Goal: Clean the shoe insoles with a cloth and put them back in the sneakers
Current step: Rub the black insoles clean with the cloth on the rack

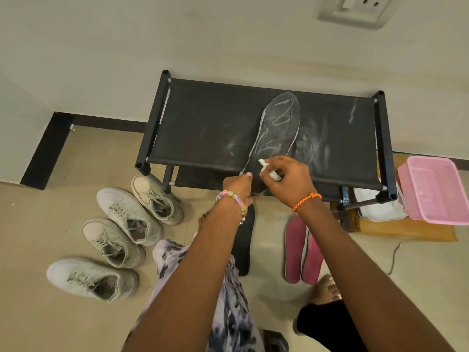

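Observation:
A dark insole (276,125) streaked with white marks lies on the black fabric top of a shoe rack (203,123). My left hand (238,186) grips its heel end at the rack's front edge. My right hand (286,179) pinches a small white cloth (270,170) pressed on the insole's heel part. Several off-white sneakers (127,214) stand on the floor to the left. Another dark insole (245,240) lies on the floor under my left arm. Two pink insoles (302,250) lie side by side on the floor under my right arm.
A pink plastic basket (436,189) rests on a wooden board at the right, beside a white pouch (378,207). A bare foot (324,288) stands near the pink insoles. White smears mark the rack top to the right of the insole. A wall socket (355,8) is above.

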